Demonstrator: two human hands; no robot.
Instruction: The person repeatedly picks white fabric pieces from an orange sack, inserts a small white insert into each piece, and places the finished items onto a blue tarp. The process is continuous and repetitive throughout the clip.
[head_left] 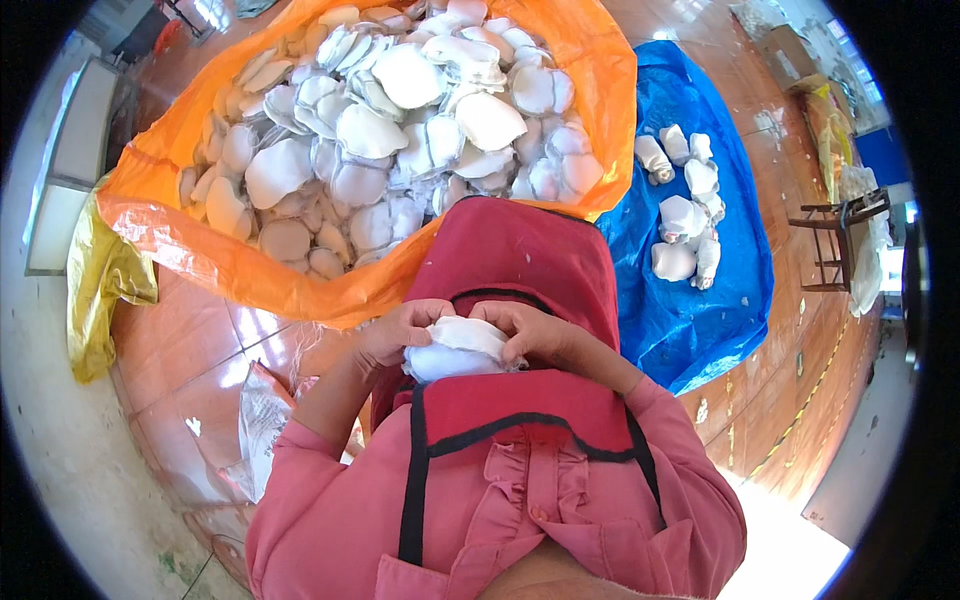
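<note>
Both hands are clamped on one white pad, the left hand (393, 335) pinching its left end, the right hand (520, 332) gripping its right; that white pad (455, 350) sits over the lap, layered, though the layers are too bunched to count. Straight ahead of the hands, and off to the left, spreads one big open orange bag (235, 282), heaped with white cloth pieces (370, 130), dozens of them, overlapping too much for an exact tally. Ahead and right, one blue plastic sheet (690, 335) carries roughly eight white bundles (683, 218), some touching. Between hands and heap comes the red apron (520, 245), covering part of the orange bag's near edge. Well left lies one yellow bag (95, 290); nearer, left and behind, one white sack (262, 415), partly hidden by the left arm. Far right, one wooden stool (838, 211); beyond it, a cardboard box (787, 55).
</note>
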